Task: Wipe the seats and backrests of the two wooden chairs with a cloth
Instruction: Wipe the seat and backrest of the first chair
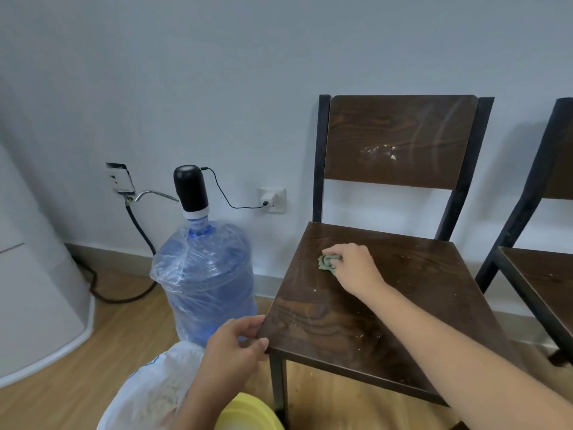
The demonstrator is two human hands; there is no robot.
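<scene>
A dark wooden chair with a black metal frame stands against the wall; its seat (pixel 387 308) is speckled with pale crumbs and its backrest (pixel 400 138) shows smears and white specks. My right hand (pixel 353 268) presses a small crumpled green cloth (pixel 329 262) onto the back left part of the seat. My left hand (pixel 238 342) grips the seat's front left corner. A second chair (pixel 545 274) of the same kind is cut off at the right edge.
A blue water jug (pixel 207 280) wrapped in plastic, with a black pump on top, stands left of the chair. Its cable runs to a wall socket (pixel 273 198). A white bag (pixel 158 389) and a yellow object (pixel 248 412) lie below my left hand. A white appliance (pixel 37 290) stands far left.
</scene>
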